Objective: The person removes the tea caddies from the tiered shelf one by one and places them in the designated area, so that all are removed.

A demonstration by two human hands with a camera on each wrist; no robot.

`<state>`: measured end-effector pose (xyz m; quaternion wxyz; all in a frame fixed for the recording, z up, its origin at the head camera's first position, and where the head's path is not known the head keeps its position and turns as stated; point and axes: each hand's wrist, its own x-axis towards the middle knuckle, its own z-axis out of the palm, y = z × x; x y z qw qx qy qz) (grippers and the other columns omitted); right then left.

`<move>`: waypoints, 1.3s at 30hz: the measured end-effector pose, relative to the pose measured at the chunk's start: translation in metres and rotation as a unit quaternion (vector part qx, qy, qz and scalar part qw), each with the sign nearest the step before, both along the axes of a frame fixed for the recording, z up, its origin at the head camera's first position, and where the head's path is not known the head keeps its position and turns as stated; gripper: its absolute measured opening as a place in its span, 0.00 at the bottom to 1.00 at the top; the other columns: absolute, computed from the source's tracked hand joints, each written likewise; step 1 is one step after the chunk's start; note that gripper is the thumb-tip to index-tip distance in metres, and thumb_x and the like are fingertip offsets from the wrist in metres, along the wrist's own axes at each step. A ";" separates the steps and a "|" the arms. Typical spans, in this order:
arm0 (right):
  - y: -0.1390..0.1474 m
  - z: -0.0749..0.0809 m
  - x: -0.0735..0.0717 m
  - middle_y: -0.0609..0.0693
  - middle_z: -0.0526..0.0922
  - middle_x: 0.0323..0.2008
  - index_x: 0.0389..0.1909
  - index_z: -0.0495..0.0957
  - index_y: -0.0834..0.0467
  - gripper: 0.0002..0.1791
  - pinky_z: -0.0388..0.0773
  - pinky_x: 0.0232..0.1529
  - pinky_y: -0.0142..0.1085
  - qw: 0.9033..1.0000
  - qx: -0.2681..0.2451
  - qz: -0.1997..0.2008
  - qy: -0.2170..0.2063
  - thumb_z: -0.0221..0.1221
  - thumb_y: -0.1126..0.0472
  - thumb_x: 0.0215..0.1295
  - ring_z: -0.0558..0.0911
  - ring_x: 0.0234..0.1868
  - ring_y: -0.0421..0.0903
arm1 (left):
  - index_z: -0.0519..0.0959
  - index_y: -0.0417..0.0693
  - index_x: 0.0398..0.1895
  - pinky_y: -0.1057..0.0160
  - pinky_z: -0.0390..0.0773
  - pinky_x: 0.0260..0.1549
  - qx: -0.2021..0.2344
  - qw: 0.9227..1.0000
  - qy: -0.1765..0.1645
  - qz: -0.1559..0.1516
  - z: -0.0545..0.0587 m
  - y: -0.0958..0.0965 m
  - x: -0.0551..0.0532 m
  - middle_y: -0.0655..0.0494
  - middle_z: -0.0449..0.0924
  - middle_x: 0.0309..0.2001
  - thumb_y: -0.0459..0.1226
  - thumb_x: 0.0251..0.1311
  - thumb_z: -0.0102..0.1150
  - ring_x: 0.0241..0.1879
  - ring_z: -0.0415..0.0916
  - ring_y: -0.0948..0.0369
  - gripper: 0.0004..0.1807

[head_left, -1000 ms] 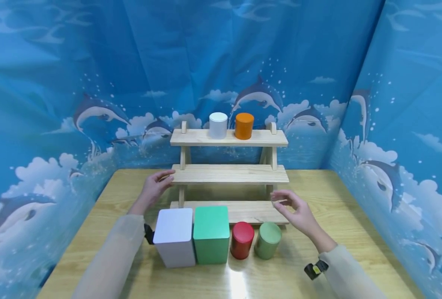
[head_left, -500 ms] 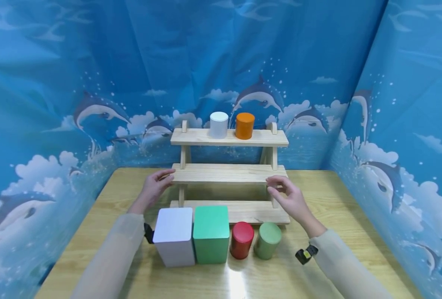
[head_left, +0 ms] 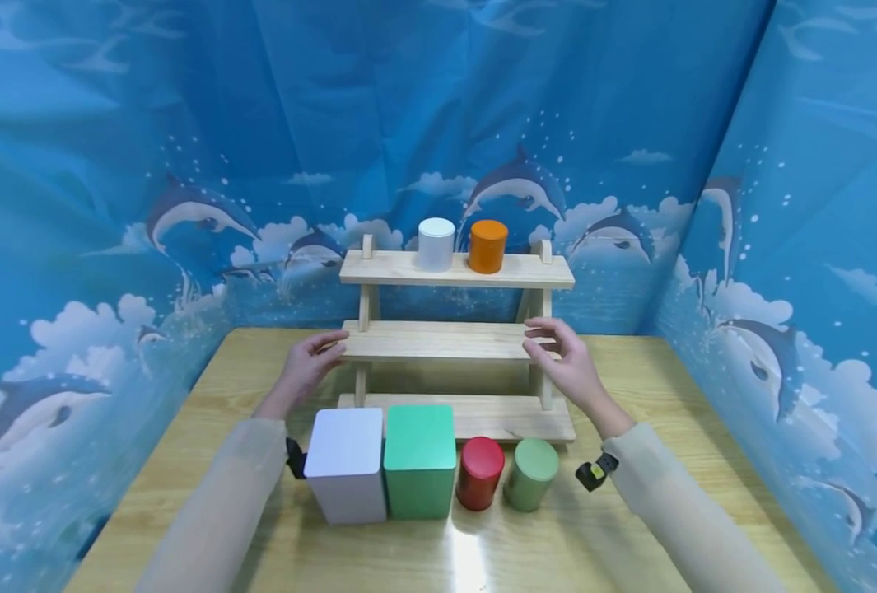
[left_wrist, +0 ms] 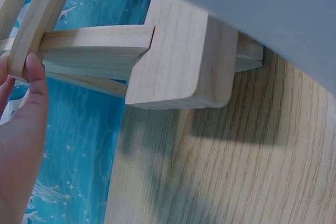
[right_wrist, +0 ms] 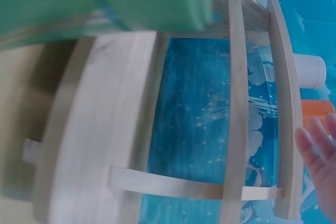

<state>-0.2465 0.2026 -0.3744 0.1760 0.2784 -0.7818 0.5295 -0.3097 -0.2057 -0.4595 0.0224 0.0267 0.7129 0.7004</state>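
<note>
A three-tier wooden display rack (head_left: 438, 341) stands at the middle of the table. My left hand (head_left: 310, 362) pinches the left end of its middle shelf; in the left wrist view the thumb and fingers of the left hand (left_wrist: 21, 108) lie on either side of the board. My right hand (head_left: 567, 362) is at the right end of the same shelf, fingers loosely bent and holding nothing. On the top shelf stand a white cylinder (head_left: 436, 245) and an orange cylinder (head_left: 487, 247), the orange one partly behind the right fingers (right_wrist: 312, 149) in the right wrist view.
In front of the rack, a white box (head_left: 345, 465), a green box (head_left: 419, 463), a red cylinder (head_left: 480, 473) and a light green cylinder (head_left: 531, 475) stand in a row on the wooden table (head_left: 557, 552). A blue dolphin-print curtain (head_left: 438, 107) hangs behind and at the sides.
My right hand has risen from beside the bottom shelf to the right end of the middle shelf. The left hand stays on the middle shelf's left end.
</note>
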 end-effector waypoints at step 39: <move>-0.029 0.035 -0.092 0.51 0.69 0.60 0.61 0.67 0.55 0.26 0.71 0.57 0.45 0.995 0.024 -0.101 -0.008 0.59 0.53 0.63 0.68 0.60 0.51 | 0.69 0.38 0.60 0.67 0.76 0.47 0.005 1.000 0.010 -0.009 -0.001 -0.003 -0.001 0.45 0.65 0.61 0.42 0.62 0.57 0.51 0.71 0.61 0.26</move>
